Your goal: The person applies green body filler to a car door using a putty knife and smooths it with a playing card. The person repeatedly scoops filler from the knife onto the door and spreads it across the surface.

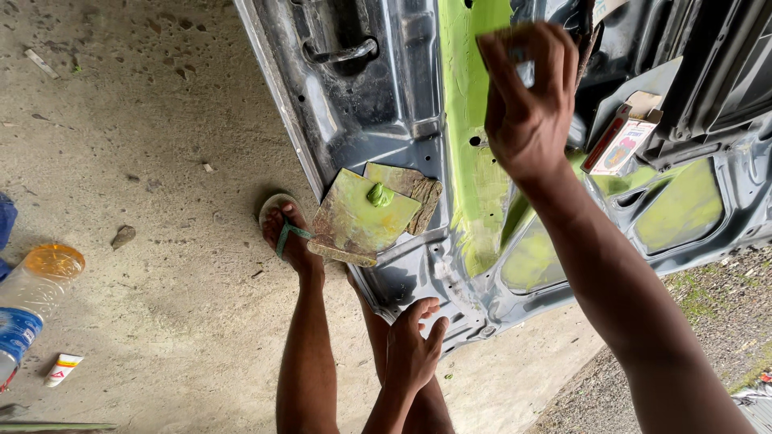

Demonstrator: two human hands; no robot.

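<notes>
A grey car door panel (pixel 378 104) lies flat on the concrete floor, with a wide stripe of bright green filler (pixel 470 120) smeared down it. My right hand (pixel 527 88) is raised over that stripe, fingers pinched on a small thin greyish piece that is mostly hidden by the fingers. My left hand (pixel 414 345) rests on the door's near edge with its fingers apart. A stained flat board (pixel 354 225) lies on the door and carries a blob of green filler (pixel 378 194). My legs and a foot in a green-strapped sandal (pixel 283 233) stand beside the door.
A small cardboard box (pixel 623 141) lies on the door at the right. On the concrete at the left lie a plastic bottle with an orange cap (pixel 36 293) and a small white tube (pixel 63 368). Gravel (pixel 708 321) borders the concrete at the lower right.
</notes>
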